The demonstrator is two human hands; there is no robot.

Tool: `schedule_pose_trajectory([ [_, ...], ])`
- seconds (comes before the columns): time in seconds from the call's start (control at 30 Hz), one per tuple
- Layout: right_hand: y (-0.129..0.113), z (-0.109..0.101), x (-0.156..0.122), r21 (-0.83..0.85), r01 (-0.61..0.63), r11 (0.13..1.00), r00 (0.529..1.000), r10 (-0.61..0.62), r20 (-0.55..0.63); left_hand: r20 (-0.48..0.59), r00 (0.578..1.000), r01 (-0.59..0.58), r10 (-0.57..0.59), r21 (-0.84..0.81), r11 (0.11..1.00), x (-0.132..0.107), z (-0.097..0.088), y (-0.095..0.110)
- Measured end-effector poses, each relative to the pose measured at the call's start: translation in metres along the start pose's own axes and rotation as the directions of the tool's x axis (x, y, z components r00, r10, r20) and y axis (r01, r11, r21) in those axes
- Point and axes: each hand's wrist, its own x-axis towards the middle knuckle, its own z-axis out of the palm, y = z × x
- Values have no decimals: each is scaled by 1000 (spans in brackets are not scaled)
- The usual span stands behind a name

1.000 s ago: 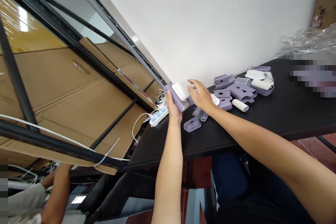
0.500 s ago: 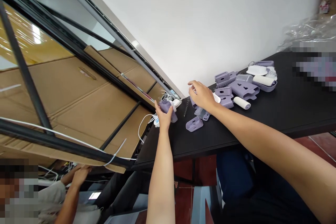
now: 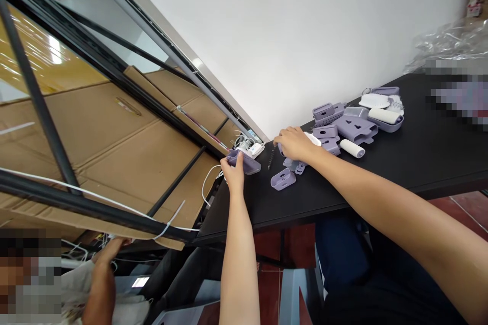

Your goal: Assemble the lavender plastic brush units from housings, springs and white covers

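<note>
At the left end of the black table (image 3: 308, 195), my left hand (image 3: 234, 176) grips a purple perforated plastic shell (image 3: 249, 163), tilted with its long side facing me. My right hand (image 3: 294, 143) is palm down over the parts, fingers curled and close together. Its fingertips are beside a thin metal spring (image 3: 271, 157), and whatever they pinch is hidden. Under that hand lie a clear and purple piece (image 3: 290, 163) and a purple part that is mostly covered. Closer to the front edge is a small purple tray-shaped cover (image 3: 283, 179).
Right of my right hand is a heap of purple shells (image 3: 356, 129), with white rollers (image 3: 352, 149) and white pieces. White cables and plugs (image 3: 255, 148) lie behind my left hand. A metal rack with cardboard (image 3: 110, 137) stands left. Another person's arm (image 3: 102, 274) shows lower left. Clear plastic bags (image 3: 450, 45) lie far right.
My left hand has turned the purple shell from upright to slanting sideways. My right hand has lowered towards the parts, its spread fingers now curled down near the spring. The other person's arm has shifted.
</note>
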Motion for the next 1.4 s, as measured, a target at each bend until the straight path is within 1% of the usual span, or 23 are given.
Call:
schedule_pose_trajectory([
  [0.1, -1, -5, 0, -16, -20, 1000, 999, 19, -41, -39, 999, -3, 5, 50, 999, -10, -13, 2],
  [0.2, -1, -11, 2, -16, 2, 1000, 997, -3, -75, -17, 999, -42, 44, 98, 994, -24, -28, 0],
  [0.33, 2, -18, 4, 17, -49, 999, 995, 51, -83, 123, 990, -88, 67, 173, 981, -43, -44, -10],
  [0.47, 3, -20, 5, 2, -83, 997, 995, 83, -47, 221, 975, -95, 29, 294, 951, -59, -51, -21],
  [0.57, 2, -24, 6, 20, -98, 995, 994, 98, -39, 298, 955, -106, -14, 385, 917, -70, -57, -22],
  [0.7, 6, -33, 6, 99, -116, 988, 989, 124, -83, 340, 940, -132, -35, 458, 879, -90, -73, -16],
  [0.8, 10, -37, 5, 158, -171, 973, 970, 194, -144, 293, 956, -145, -4, 486, 862, -104, -85, -3],
  [0.87, 12, -38, 4, 194, -203, 960, 954, 238, -181, 251, 967, -169, 48, 488, 856, -110, -86, 9],
  [0.93, 13, -37, 4, 224, -225, 948, 936, 274, -220, 253, 962, -215, 104, 464, 859, -108, -77, 25],
  [1.0, 15, -37, 5, 241, -240, 940, 921, 299, -250, 304, 938, -284, 168, 394, 874, -97, -56, 41],
  [1.03, 16, -37, 5, 245, -246, 938, 916, 308, -259, 358, 916, -313, 181, 356, 880, -89, -42, 49],
  [1.07, 17, -37, 5, 249, -251, 935, 911, 315, -265, 426, 890, -321, 161, 337, 885, -80, -27, 55],
  [1.1, 18, -37, 5, 252, -254, 934, 908, 320, -271, 466, 873, -319, 143, 323, 891, -69, -11, 60],
  [1.17, 21, -38, 6, 260, -259, 930, 900, 330, -284, 509, 855, -296, 103, 315, 902, -48, 20, 67],
  [1.23, 24, -39, 5, 266, -266, 927, 895, 340, -289, 527, 849, -245, 40, 324, 914, -31, 45, 68],
  [1.27, 26, -39, 5, 267, -274, 924, 892, 348, -289, 528, 849, -213, 6, 332, 919, -25, 54, 67],
  [1.33, 28, -40, 5, 269, -295, 917, 884, 369, -288, 509, 860, -160, -33, 332, 930, -16, 64, 66],
  [1.4, 29, -40, 5, 278, -306, 910, 878, 383, -287, 459, 887, -112, -47, 313, 943, -13, 66, 68],
])
